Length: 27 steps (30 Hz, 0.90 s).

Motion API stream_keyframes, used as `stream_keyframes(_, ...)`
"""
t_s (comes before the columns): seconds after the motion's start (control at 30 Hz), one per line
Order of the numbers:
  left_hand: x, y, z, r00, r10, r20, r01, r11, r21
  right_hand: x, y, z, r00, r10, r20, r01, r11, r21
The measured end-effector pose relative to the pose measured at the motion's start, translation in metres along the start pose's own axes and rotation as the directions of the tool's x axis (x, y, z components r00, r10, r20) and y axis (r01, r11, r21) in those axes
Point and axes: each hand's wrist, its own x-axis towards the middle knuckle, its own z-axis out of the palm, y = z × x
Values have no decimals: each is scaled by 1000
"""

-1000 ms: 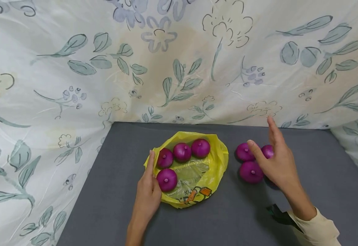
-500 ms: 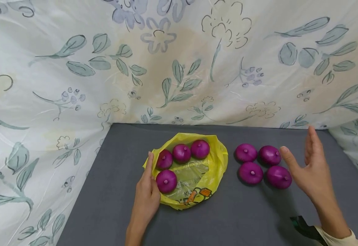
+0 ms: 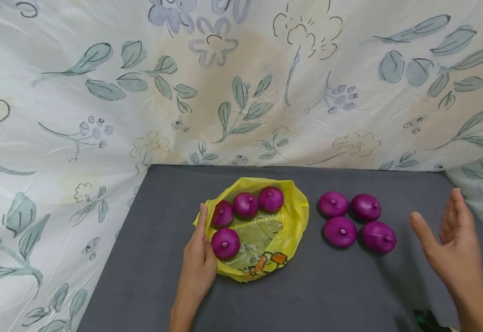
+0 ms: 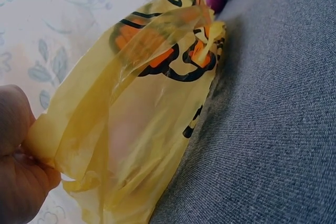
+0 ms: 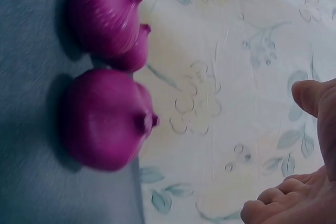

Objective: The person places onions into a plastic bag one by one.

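Note:
A yellow plastic bag (image 3: 297,216) lies spread with its mouth upward, several red onions (image 3: 225,243) inside along its left and far sides. My left hand (image 3: 199,258) is at the bag's left rim; in the left wrist view its thumb and fingers pinch the yellow plastic. Right of the bag, several more red onions (image 3: 339,232) sit close together on the dark cloth. My right hand (image 3: 455,246) hovers to the right of that group, fingers extended and thumb apart, holding nothing. In the right wrist view the nearest onion (image 5: 105,121) is apart from the fingers.
A dark grey cloth (image 3: 274,304) covers the table under everything. Behind it and along the sides hangs a pale floral curtain (image 3: 241,92). A dark strap (image 3: 428,320) shows near the right wrist.
My right hand has moved away to the right from above the onion group, uncovering the onions there. The left hand keeps its place at the bag.

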Motion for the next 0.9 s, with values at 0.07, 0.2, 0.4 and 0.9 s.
stream_keyframes(0.07, 0, 0, 1, 1000, 0, 2, 0, 1000, 8, -4, 6, -4, 999, 30, -15, -30, 999, -10)
stream_keyframes(0.2, 0, 0, 3, 1000, -2, 3, 2, 1000, 14, -10, 17, -13, 994, 88, -68, -89, 996, -3)
stream_keyframes(0.4, 1, 1, 3, 1000, -12, -4, 12, 1000, 17, -9, 28, -27, 976, 137, -169, -132, 991, 36)
stream_keyframes(0.9, 0, 2, 3, 1000, -18, -12, 18, 1000, 2, -25, 52, -25, 962, 240, -127, -222, 965, 143)
